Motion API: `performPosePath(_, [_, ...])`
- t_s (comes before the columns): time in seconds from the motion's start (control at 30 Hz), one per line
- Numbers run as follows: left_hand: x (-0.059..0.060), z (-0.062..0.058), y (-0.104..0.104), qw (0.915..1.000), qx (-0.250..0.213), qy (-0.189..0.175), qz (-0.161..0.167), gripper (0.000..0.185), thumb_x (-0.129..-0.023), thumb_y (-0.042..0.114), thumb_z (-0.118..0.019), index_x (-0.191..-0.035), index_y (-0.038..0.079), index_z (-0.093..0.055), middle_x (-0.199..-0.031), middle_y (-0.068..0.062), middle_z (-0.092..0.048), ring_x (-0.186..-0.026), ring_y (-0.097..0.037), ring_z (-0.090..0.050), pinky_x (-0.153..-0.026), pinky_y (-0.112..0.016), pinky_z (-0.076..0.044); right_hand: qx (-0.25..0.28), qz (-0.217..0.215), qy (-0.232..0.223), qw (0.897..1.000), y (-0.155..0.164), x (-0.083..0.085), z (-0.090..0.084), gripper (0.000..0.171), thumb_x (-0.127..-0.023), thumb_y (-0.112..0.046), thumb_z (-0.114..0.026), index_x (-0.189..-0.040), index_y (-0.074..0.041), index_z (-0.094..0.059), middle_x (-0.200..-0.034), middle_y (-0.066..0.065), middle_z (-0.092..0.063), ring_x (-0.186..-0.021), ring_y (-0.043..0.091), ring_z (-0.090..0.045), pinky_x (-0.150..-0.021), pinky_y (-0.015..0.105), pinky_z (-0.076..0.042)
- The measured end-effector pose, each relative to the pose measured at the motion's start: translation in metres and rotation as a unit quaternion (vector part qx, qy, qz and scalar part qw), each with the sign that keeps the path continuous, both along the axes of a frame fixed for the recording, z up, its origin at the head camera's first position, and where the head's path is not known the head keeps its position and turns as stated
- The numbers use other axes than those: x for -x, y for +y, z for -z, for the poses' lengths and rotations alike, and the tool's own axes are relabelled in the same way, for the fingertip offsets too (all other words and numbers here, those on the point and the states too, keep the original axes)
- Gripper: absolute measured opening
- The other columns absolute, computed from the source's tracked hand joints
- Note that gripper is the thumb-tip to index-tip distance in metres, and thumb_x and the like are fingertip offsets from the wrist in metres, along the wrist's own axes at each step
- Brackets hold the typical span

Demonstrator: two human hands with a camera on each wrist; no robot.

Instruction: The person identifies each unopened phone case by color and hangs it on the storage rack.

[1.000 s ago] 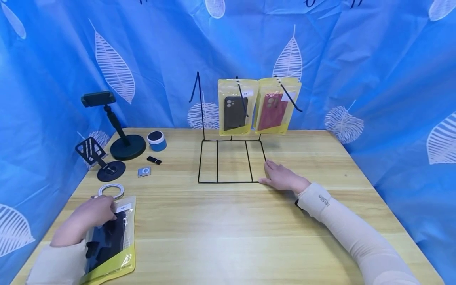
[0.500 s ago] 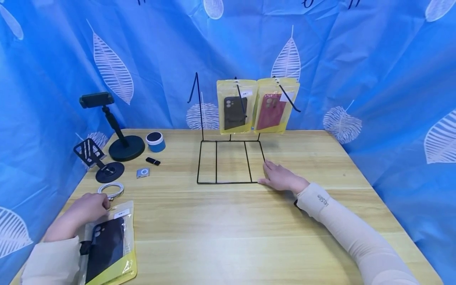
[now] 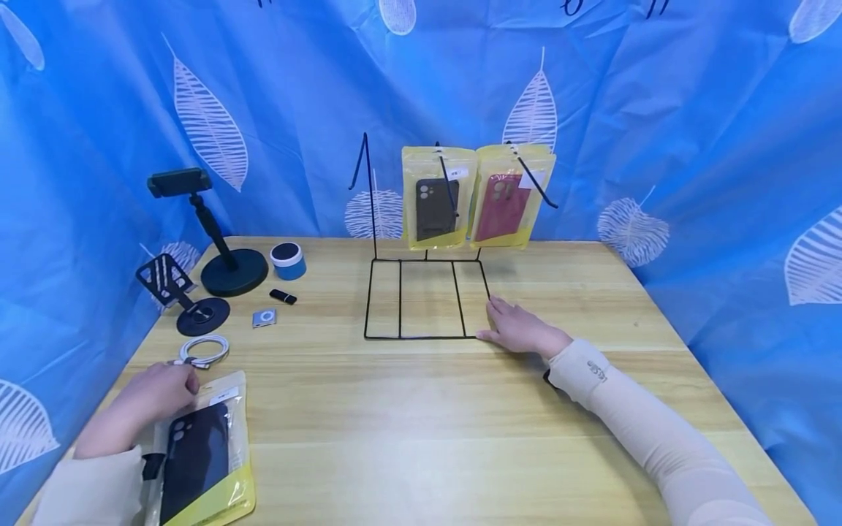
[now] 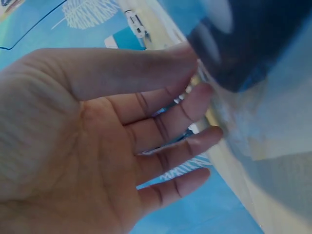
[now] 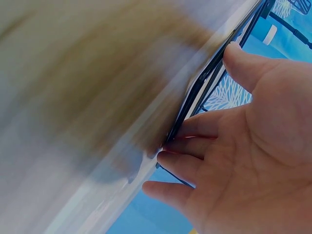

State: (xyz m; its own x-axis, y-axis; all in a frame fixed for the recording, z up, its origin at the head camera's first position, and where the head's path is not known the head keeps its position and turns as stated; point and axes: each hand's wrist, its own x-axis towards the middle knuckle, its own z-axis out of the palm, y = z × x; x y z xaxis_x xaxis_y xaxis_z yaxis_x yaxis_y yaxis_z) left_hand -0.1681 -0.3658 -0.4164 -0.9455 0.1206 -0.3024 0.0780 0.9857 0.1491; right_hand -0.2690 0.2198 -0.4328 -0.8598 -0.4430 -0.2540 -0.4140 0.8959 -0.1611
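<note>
In the head view, a clear and yellow pouch with a black phone case (image 3: pixel 197 456) lies at the table's front left. My left hand (image 3: pixel 154 398) is at its top left edge; the left wrist view shows the thumb and forefinger pinching that edge, the other fingers loosely extended. My right hand (image 3: pixel 520 326) rests at the front right corner of a black wire display rack (image 3: pixel 421 337). Its nearly straight fingers and thumb touch the base wires. From the rack's hooks hang a pouch with a dark phone case (image 3: pixel 435 208) and one with a red phone case (image 3: pixel 502 207).
A white coiled cable (image 3: pixel 205 351) lies just beyond my left hand. Behind it are a small folding stand (image 3: pixel 202 315), a tall phone stand (image 3: pixel 234 272), a blue round speaker (image 3: pixel 288 261), a black USB stick (image 3: pixel 283 296) and a small music player (image 3: pixel 264 318). Blue curtain surrounds the table.
My left hand has moved from over the pouch's upper part to its top left edge, uncovering the black case. The pouch has shifted slightly toward me. My right hand stays at the rack.
</note>
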Motion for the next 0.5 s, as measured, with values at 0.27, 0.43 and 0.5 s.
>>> performPosePath(0.27, [-0.0002,0.0014,0.0012,0.9993,-0.012,0.034,0.013,0.010,-0.080,0.003,-0.059,-0.074,0.011,-0.061,-0.070,-0.002,-0.052,-0.066,-0.019,-0.045,-0.058,-0.031,-0.034,-0.001,-0.007,0.004,1.000,0.0001,-0.0013,-0.0005,0.081,-0.103,-0.049,-0.044,-0.152,0.011,-0.021,-0.161,0.030,-0.014,-0.150,0.043,-0.017,-0.121,0.059,-0.020])
performPosePath(0.43, [-0.0021,0.0048,0.0006,0.9973,-0.014,0.065,0.030,0.013,-0.079,0.001,-0.059,-0.071,0.012,-0.058,-0.069,-0.001,-0.050,-0.065,-0.018,-0.044,-0.058,-0.031,-0.033,-0.001,-0.003,0.005,1.000,0.0005,-0.0005,-0.0007,0.081,-0.103,-0.049,-0.044,-0.152,0.011,-0.021,-0.162,0.029,-0.014,-0.151,0.043,-0.017,-0.121,0.059,-0.019])
performPosePath(0.5, [-0.0041,0.0049,-0.0002,0.9975,-0.020,0.063,0.024,0.011,-0.080,0.001,-0.060,-0.073,0.010,-0.058,-0.070,-0.002,-0.050,-0.065,-0.018,-0.044,-0.058,-0.031,-0.034,-0.003,-0.006,0.005,1.000,0.0002,-0.0003,0.0002,0.081,-0.103,-0.050,-0.043,-0.152,0.011,-0.021,-0.162,0.029,-0.014,-0.150,0.043,-0.017,-0.121,0.059,-0.019])
